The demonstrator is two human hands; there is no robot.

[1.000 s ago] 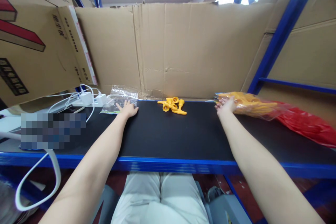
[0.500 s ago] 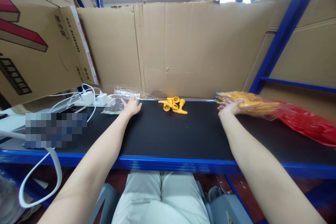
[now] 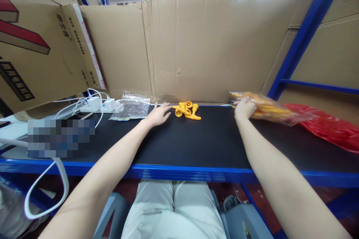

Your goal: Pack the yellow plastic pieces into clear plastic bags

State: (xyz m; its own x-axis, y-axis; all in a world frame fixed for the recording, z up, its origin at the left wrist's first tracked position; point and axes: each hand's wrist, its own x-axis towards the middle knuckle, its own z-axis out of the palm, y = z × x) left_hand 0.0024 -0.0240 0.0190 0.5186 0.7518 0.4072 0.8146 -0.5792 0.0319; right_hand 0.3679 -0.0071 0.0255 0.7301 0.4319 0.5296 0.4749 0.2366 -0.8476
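Observation:
A small heap of yellow plastic parts lies at the back of the black worktop, against the cardboard wall. My left hand rests flat on the worktop with fingers stretched out, its fingertips just left of the heap. My right hand sits at the open mouth of a clear bag of yellow parts on the right, with its fingers curled on the bag's edge. A bundle of clear plastic bags lies left of my left hand.
A white power strip with chargers and cables sits at the back left. A red plastic bag lies at the far right. Cardboard sheets wall the back and left. Blue shelf uprights stand at the right.
My left hand has slid right, from the clear bags to the yellow heap. My right hand has stayed at the bag's mouth, moving slightly up on it.

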